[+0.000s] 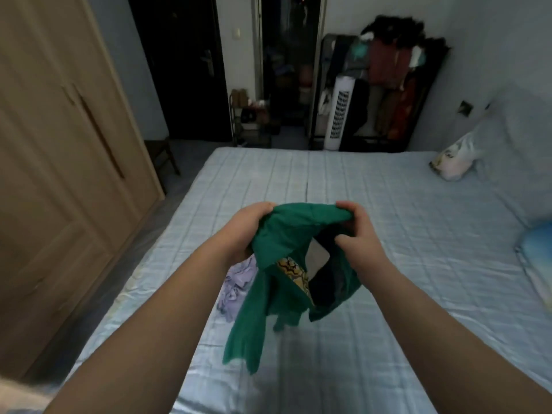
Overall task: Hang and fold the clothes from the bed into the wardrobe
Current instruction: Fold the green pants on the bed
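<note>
A green garment point(286, 234) hangs above the bed point(388, 219), its long axis dropping toward the mattress. I see the left hand point(248, 228) and right hand point(358, 234) curled tight on its top edge, equally near. A lilac garment point(236, 282) lies on the bed beneath. Left of the bed, the wardrobe point(59, 144) looks closed, its contents hidden.

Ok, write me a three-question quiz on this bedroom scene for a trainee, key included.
1. True or false: the left hand and the right hand both grip the green shirt.
2. The wardrobe doors are: A wide open, B shut, C removed.
3. What colour is the crumpled garment lying on the bed, partly hidden by the shirt?
Key: 1 true; 2 B; 3 lilac.
</note>
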Demonstrator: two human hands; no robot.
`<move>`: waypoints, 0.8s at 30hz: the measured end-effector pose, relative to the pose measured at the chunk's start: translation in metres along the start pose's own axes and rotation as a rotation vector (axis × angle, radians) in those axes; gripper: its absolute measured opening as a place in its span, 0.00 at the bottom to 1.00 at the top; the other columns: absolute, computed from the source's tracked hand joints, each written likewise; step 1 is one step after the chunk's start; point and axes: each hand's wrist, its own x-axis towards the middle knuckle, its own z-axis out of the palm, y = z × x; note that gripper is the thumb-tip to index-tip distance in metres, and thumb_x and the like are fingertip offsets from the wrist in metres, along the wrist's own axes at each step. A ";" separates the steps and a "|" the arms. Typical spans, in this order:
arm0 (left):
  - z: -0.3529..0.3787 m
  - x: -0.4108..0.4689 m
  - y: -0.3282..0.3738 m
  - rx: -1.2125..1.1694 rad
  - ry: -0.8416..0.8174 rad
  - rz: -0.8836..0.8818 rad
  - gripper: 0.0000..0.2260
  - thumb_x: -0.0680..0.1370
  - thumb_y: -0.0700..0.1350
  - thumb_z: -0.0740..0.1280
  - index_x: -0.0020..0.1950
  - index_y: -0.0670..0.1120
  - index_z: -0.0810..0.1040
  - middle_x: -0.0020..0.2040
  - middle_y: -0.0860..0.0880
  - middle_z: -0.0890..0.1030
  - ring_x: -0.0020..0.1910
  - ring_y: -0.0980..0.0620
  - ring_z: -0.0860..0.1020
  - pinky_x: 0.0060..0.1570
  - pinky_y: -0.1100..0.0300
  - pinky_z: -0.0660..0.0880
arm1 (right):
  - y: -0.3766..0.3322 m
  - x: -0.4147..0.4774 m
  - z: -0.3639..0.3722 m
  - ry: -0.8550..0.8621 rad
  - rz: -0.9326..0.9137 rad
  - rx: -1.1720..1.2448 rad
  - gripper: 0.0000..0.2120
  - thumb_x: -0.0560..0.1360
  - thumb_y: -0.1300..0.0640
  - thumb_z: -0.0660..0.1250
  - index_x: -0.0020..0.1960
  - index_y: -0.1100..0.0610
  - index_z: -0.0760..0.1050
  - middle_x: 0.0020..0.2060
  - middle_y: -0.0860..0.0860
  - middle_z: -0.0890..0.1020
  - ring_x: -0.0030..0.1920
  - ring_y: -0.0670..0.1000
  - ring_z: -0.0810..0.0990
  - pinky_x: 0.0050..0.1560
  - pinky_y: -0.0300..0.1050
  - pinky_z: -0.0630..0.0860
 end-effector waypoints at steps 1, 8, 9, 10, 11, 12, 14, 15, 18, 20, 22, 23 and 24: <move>0.015 0.003 0.012 -0.049 -0.032 -0.028 0.12 0.82 0.48 0.61 0.53 0.43 0.82 0.49 0.41 0.84 0.45 0.46 0.83 0.49 0.53 0.78 | -0.005 0.008 -0.014 -0.034 -0.022 -0.043 0.37 0.70 0.72 0.62 0.66 0.36 0.68 0.61 0.52 0.76 0.62 0.50 0.77 0.57 0.48 0.80; 0.101 0.036 0.058 -0.133 -0.236 0.120 0.14 0.77 0.47 0.68 0.58 0.39 0.79 0.53 0.39 0.84 0.49 0.44 0.84 0.50 0.53 0.82 | 0.003 0.072 -0.085 0.042 -0.220 -0.639 0.45 0.71 0.55 0.69 0.78 0.40 0.46 0.68 0.50 0.73 0.66 0.54 0.72 0.65 0.55 0.72; 0.110 0.039 0.062 -0.149 -0.244 0.142 0.12 0.76 0.45 0.68 0.55 0.40 0.80 0.51 0.40 0.84 0.47 0.45 0.84 0.48 0.53 0.82 | 0.008 0.078 -0.089 0.075 -0.269 -0.707 0.43 0.71 0.54 0.69 0.78 0.42 0.49 0.67 0.51 0.73 0.65 0.55 0.71 0.65 0.57 0.71; 0.117 0.043 0.065 -0.155 -0.260 0.162 0.11 0.75 0.44 0.68 0.54 0.40 0.79 0.50 0.40 0.84 0.46 0.45 0.84 0.47 0.54 0.82 | 0.013 0.083 -0.088 0.110 -0.310 -0.745 0.39 0.73 0.53 0.68 0.78 0.44 0.52 0.66 0.51 0.73 0.64 0.56 0.71 0.63 0.57 0.70; 0.124 0.045 0.067 -0.154 -0.269 0.179 0.11 0.74 0.44 0.68 0.54 0.40 0.79 0.49 0.40 0.83 0.46 0.45 0.84 0.46 0.54 0.81 | 0.019 0.088 -0.086 0.145 -0.352 -0.777 0.35 0.74 0.53 0.67 0.77 0.46 0.55 0.65 0.51 0.74 0.62 0.56 0.71 0.60 0.56 0.70; 0.127 0.047 0.069 -0.143 -0.266 0.194 0.11 0.73 0.43 0.68 0.53 0.40 0.79 0.48 0.40 0.83 0.45 0.45 0.84 0.46 0.54 0.81 | 0.021 0.092 -0.081 0.180 -0.393 -0.822 0.32 0.76 0.53 0.66 0.76 0.46 0.57 0.62 0.50 0.74 0.59 0.57 0.72 0.57 0.56 0.70; 0.128 0.050 0.075 -0.104 -0.232 0.218 0.10 0.73 0.43 0.69 0.51 0.41 0.79 0.47 0.40 0.83 0.44 0.45 0.83 0.46 0.54 0.81 | 0.028 0.103 -0.070 0.207 -0.443 -0.926 0.28 0.76 0.54 0.65 0.74 0.47 0.60 0.56 0.50 0.74 0.55 0.57 0.73 0.51 0.55 0.68; 0.126 0.049 0.078 -0.084 -0.218 0.228 0.09 0.73 0.43 0.69 0.51 0.41 0.79 0.47 0.40 0.82 0.44 0.45 0.83 0.47 0.54 0.81 | 0.030 0.109 -0.067 0.202 -0.429 -0.974 0.28 0.75 0.55 0.65 0.73 0.48 0.60 0.55 0.51 0.73 0.55 0.57 0.73 0.50 0.54 0.68; 0.109 0.047 0.095 -0.080 -0.220 0.284 0.09 0.74 0.43 0.68 0.51 0.41 0.76 0.46 0.40 0.79 0.44 0.44 0.80 0.47 0.52 0.79 | 0.029 0.124 -0.069 0.181 -0.234 -1.097 0.24 0.73 0.57 0.63 0.69 0.47 0.65 0.55 0.50 0.73 0.55 0.56 0.73 0.50 0.53 0.68; 0.090 0.046 0.108 -0.096 -0.196 0.325 0.09 0.74 0.44 0.68 0.51 0.42 0.75 0.47 0.40 0.79 0.45 0.44 0.79 0.48 0.52 0.78 | 0.026 0.134 -0.074 0.148 -0.139 -1.129 0.17 0.74 0.58 0.62 0.62 0.47 0.70 0.55 0.50 0.74 0.55 0.54 0.74 0.49 0.50 0.69; 0.070 0.046 0.121 -0.087 -0.140 0.339 0.09 0.76 0.43 0.68 0.54 0.41 0.76 0.48 0.40 0.80 0.46 0.44 0.80 0.48 0.51 0.79 | 0.024 0.145 -0.078 0.123 -0.093 -1.024 0.12 0.75 0.58 0.61 0.56 0.49 0.74 0.52 0.50 0.75 0.50 0.54 0.74 0.46 0.49 0.72; 0.061 0.047 0.127 -0.072 -0.104 0.342 0.09 0.77 0.42 0.67 0.56 0.41 0.75 0.49 0.40 0.80 0.46 0.45 0.81 0.47 0.52 0.80 | 0.021 0.152 -0.079 0.132 -0.075 -0.940 0.10 0.75 0.58 0.60 0.54 0.50 0.74 0.51 0.51 0.74 0.47 0.54 0.74 0.45 0.49 0.73; 0.053 0.048 0.132 -0.054 -0.056 0.345 0.08 0.79 0.40 0.66 0.57 0.41 0.75 0.50 0.41 0.81 0.45 0.45 0.82 0.45 0.53 0.81 | 0.014 0.159 -0.078 0.154 -0.060 -0.853 0.09 0.75 0.57 0.59 0.53 0.50 0.74 0.50 0.51 0.74 0.45 0.53 0.74 0.43 0.50 0.74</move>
